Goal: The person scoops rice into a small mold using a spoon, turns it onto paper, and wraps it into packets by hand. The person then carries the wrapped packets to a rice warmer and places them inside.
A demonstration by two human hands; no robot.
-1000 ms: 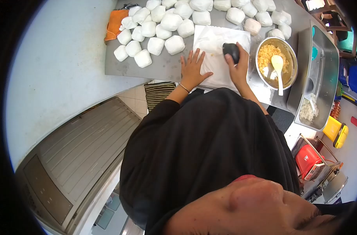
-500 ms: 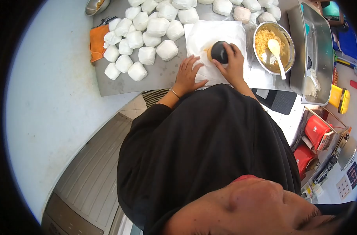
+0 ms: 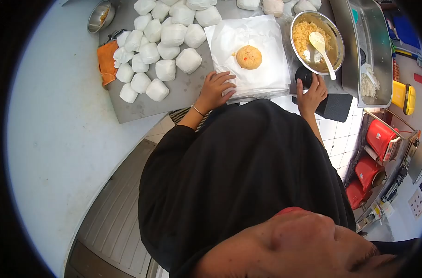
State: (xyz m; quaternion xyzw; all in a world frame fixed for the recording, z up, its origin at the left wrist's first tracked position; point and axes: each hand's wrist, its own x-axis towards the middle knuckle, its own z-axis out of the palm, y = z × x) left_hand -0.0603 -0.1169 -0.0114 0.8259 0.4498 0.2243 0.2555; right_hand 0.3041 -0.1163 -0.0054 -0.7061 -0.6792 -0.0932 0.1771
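Note:
A rounded mound of orange fried rice [image 3: 249, 57] sits on a stack of white wrapping paper [image 3: 271, 76]. My left hand [image 3: 214, 91] lies open at the paper's lower left edge, fingers spread and touching it. To the right of the paper, my right hand [image 3: 312, 95] has its fingers around a small black bowl [image 3: 303, 75] at the table's front edge. Just beyond that bowl stands a metal bowl [image 3: 339, 59] of orange rice [image 3: 305, 33], with a pale rice paddle [image 3: 325, 56] resting in it.
Several white wrapped packets [image 3: 165, 70] cover the left and back of the steel table [image 3: 183, 95]. An orange cloth [image 3: 108, 62] and another metal bowl [image 3: 96, 21] are at far left. A deep steel pan [image 3: 382, 51] holding white rice [image 3: 370, 83] stands at right.
My right hand has lifted the black bowl off the rice and carried it right, to beside the metal bowl. The rice mound is now uncovered. My left hand stays at the paper's edge.

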